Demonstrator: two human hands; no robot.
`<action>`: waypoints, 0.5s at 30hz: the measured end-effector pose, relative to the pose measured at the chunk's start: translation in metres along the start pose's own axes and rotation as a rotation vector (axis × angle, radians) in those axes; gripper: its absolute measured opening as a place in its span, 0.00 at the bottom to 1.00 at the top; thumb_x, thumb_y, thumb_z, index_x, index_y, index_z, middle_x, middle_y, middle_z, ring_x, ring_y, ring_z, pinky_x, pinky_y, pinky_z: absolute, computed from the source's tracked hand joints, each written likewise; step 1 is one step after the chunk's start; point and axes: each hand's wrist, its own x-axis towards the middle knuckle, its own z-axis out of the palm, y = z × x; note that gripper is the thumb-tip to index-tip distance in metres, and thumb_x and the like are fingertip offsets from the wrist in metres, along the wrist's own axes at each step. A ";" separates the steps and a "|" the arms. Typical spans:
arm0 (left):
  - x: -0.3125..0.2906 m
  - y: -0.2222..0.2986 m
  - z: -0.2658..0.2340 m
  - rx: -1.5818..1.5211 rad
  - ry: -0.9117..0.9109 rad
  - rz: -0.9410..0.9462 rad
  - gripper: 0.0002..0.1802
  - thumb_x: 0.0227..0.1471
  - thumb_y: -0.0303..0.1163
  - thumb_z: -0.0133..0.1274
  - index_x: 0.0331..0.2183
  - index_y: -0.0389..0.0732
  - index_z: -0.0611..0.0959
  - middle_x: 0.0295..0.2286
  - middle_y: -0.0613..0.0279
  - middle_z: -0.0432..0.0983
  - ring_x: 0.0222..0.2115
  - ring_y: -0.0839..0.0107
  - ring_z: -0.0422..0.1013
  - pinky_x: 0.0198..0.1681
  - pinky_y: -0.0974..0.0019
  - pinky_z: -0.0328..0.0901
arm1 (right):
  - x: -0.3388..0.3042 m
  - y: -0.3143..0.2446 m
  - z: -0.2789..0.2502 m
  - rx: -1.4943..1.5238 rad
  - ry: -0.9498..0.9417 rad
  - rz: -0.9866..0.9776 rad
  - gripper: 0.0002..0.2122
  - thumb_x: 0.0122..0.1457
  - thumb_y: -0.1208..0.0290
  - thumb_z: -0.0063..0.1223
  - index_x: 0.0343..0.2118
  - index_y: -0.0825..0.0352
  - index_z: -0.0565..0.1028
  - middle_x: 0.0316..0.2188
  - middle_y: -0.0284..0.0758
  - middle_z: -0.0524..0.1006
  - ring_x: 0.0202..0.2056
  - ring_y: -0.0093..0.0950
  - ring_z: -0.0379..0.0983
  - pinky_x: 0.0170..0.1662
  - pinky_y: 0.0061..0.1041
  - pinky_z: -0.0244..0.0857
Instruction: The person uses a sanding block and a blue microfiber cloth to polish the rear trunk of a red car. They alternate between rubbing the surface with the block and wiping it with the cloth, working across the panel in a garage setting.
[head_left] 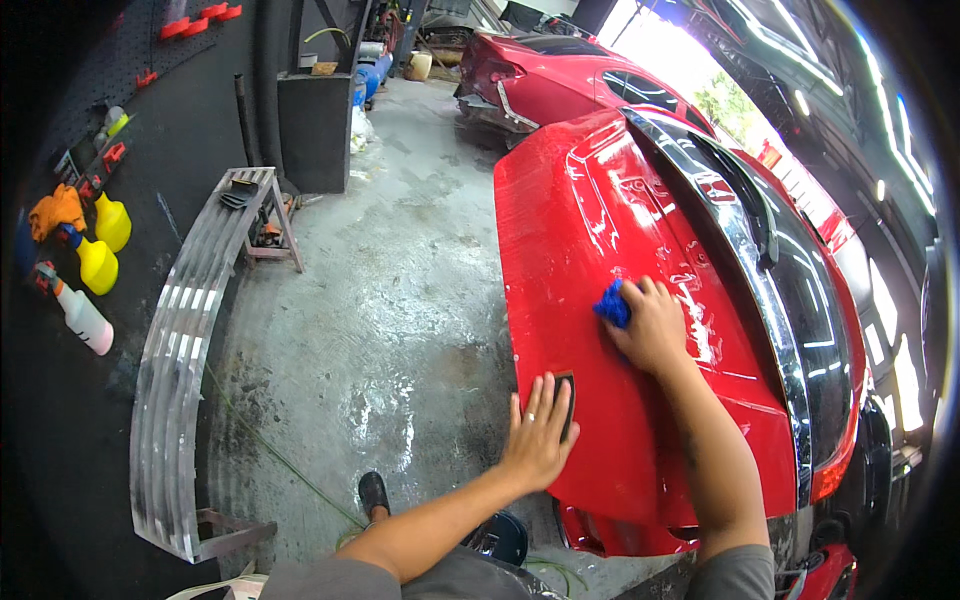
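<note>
Blue cloth, bunched into a wad, sits on the red rear lid of a car, and the right hand clasps it between thumb and bent fingers. It should be light, soft and hard to harm, folding to whatever the fingers ask; the best hold is probably across the top of the bunch, leaving its underside loose against the paint. Nearer the lid's left edge, the left hand lies palm down with fingers long, over a dark pad with a brownish edge; whether it grips that pad or only rests on it, I cannot tell. The pad looks flat and likely stiffer than the cloth, easiest to steady by its sides. Red paint shines in streaks and could be slippery, while the lid itself seems broad and rigid, with a crease running along it toward the dark rear window. Beyond, the grey floor gleams as though wet, a ribbed metal piece rests on stands, yellow bottles hang by the dark wall, and another red car stands behind.
</note>
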 end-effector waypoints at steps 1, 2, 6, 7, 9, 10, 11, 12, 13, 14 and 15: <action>-0.011 0.001 -0.002 -0.017 -0.078 -0.022 0.45 0.77 0.51 0.43 0.80 0.38 0.48 0.80 0.37 0.36 0.81 0.39 0.35 0.76 0.19 0.32 | -0.011 0.003 -0.005 0.051 -0.009 -0.050 0.21 0.54 0.57 0.74 0.49 0.59 0.82 0.47 0.41 0.80 0.53 0.45 0.78 0.53 0.49 0.72; -0.009 -0.003 -0.004 0.009 -0.083 -0.029 0.45 0.77 0.52 0.42 0.80 0.38 0.48 0.80 0.37 0.36 0.81 0.39 0.34 0.76 0.19 0.31 | -0.020 0.004 -0.010 0.082 -0.008 -0.060 0.21 0.53 0.57 0.74 0.49 0.58 0.82 0.47 0.40 0.80 0.53 0.45 0.78 0.53 0.49 0.72; 0.045 -0.035 -0.007 0.098 -0.056 -0.029 0.46 0.78 0.56 0.38 0.80 0.39 0.47 0.80 0.40 0.33 0.81 0.42 0.32 0.76 0.18 0.30 | -0.034 0.004 -0.021 0.158 0.001 -0.052 0.21 0.51 0.59 0.76 0.48 0.57 0.82 0.47 0.40 0.80 0.52 0.44 0.77 0.55 0.48 0.70; 0.073 -0.050 -0.010 0.077 -0.075 -0.059 0.46 0.78 0.58 0.35 0.81 0.40 0.46 0.81 0.42 0.33 0.81 0.43 0.31 0.76 0.20 0.30 | -0.035 0.004 -0.019 0.160 0.000 -0.036 0.21 0.51 0.60 0.76 0.47 0.57 0.83 0.47 0.39 0.80 0.52 0.44 0.77 0.55 0.47 0.70; 0.138 -0.087 -0.018 0.106 -0.069 -0.069 0.46 0.79 0.59 0.33 0.81 0.41 0.43 0.81 0.44 0.32 0.81 0.44 0.30 0.78 0.23 0.31 | -0.031 0.002 -0.018 0.171 0.002 -0.025 0.21 0.51 0.60 0.76 0.47 0.57 0.83 0.47 0.39 0.80 0.51 0.44 0.77 0.55 0.47 0.69; 0.173 -0.098 -0.028 0.059 -0.103 -0.094 0.46 0.79 0.61 0.31 0.81 0.43 0.43 0.81 0.46 0.30 0.81 0.46 0.29 0.78 0.24 0.31 | -0.032 0.003 -0.022 0.168 -0.004 -0.017 0.21 0.50 0.60 0.76 0.46 0.58 0.83 0.47 0.39 0.80 0.51 0.44 0.77 0.54 0.46 0.69; 0.203 -0.115 -0.040 0.050 -0.126 -0.123 0.46 0.79 0.61 0.29 0.81 0.44 0.42 0.81 0.47 0.29 0.82 0.47 0.29 0.79 0.25 0.32 | -0.030 0.000 -0.024 0.178 -0.004 -0.020 0.21 0.50 0.60 0.76 0.46 0.58 0.83 0.47 0.38 0.80 0.51 0.43 0.77 0.54 0.46 0.69; 0.216 -0.124 -0.049 0.035 -0.109 -0.145 0.45 0.79 0.60 0.30 0.81 0.45 0.44 0.81 0.48 0.31 0.82 0.47 0.30 0.79 0.25 0.33 | -0.026 -0.001 -0.022 0.177 0.013 -0.034 0.21 0.50 0.60 0.77 0.46 0.58 0.83 0.47 0.38 0.80 0.51 0.43 0.77 0.54 0.46 0.69; 0.217 -0.122 -0.047 0.019 -0.079 -0.156 0.44 0.79 0.59 0.30 0.81 0.43 0.45 0.81 0.46 0.33 0.82 0.47 0.30 0.79 0.25 0.33 | -0.024 -0.001 -0.022 0.168 0.018 -0.039 0.21 0.49 0.60 0.77 0.46 0.58 0.83 0.46 0.38 0.80 0.51 0.43 0.77 0.54 0.46 0.69; 0.213 -0.119 -0.044 0.009 -0.048 -0.172 0.44 0.79 0.58 0.30 0.81 0.42 0.46 0.81 0.45 0.34 0.82 0.47 0.31 0.79 0.25 0.33 | -0.025 -0.003 -0.019 0.167 0.025 -0.047 0.21 0.49 0.60 0.77 0.45 0.58 0.83 0.46 0.38 0.80 0.51 0.43 0.77 0.54 0.45 0.69; 0.195 -0.104 -0.029 0.019 -0.010 -0.138 0.43 0.79 0.56 0.32 0.80 0.40 0.47 0.81 0.42 0.35 0.81 0.45 0.31 0.78 0.25 0.33 | -0.029 -0.001 -0.016 0.180 0.043 -0.037 0.21 0.49 0.60 0.77 0.44 0.58 0.83 0.46 0.38 0.81 0.50 0.43 0.77 0.54 0.45 0.69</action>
